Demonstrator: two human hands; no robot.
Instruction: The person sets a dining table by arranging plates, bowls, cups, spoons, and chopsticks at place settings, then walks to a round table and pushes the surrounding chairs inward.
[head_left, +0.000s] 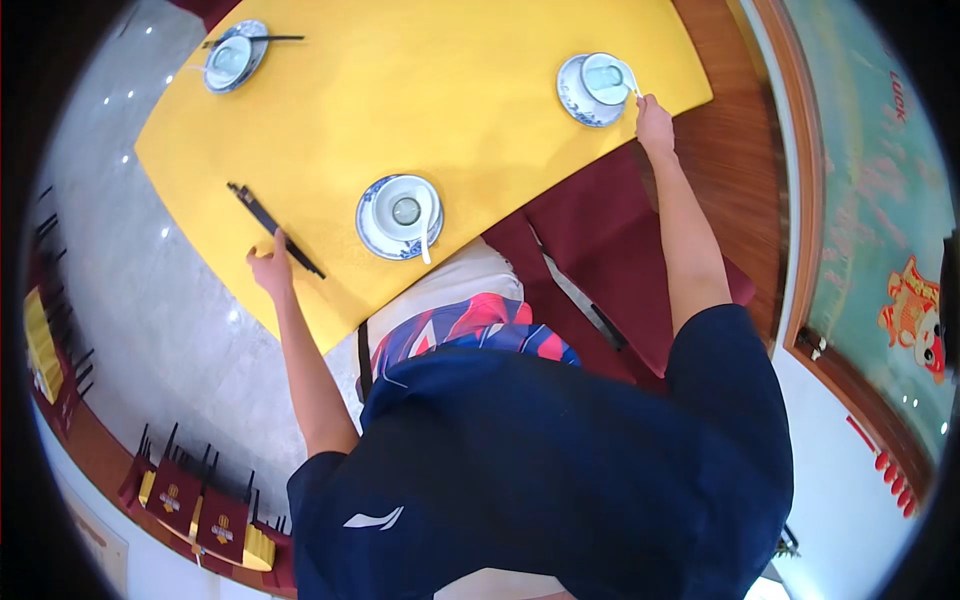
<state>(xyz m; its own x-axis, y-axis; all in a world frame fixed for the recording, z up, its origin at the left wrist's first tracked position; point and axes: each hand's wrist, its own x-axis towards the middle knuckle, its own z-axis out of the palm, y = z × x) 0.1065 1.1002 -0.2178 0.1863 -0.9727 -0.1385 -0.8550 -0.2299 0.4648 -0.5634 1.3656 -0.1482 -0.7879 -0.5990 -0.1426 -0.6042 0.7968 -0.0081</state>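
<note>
My left hand (270, 268) is at the left edge of the yellow tablecloth, its thumb against a few black chopsticks (258, 212) that slant across the cloth's corner. At the far right, my right hand (655, 125) pinches the handle of a white spoon (630, 78). That spoon rests at a bowl with a greenish glass (604, 78) in it, set on a blue-patterned saucer (577, 103). Nearest my body stands another bowl (390, 205) on a patterned plate (372, 238), holding a glass (406, 210) and a white spoon (427, 235).
A third setting with a bowl (228, 62) and black chopsticks (285, 38) is at the far left. Dark red chairs (590, 240) sit against the table's near side. Beside the right edge run wood panelling (725, 190) and a window. More chairs (195, 500) with dark red covers line the lower left.
</note>
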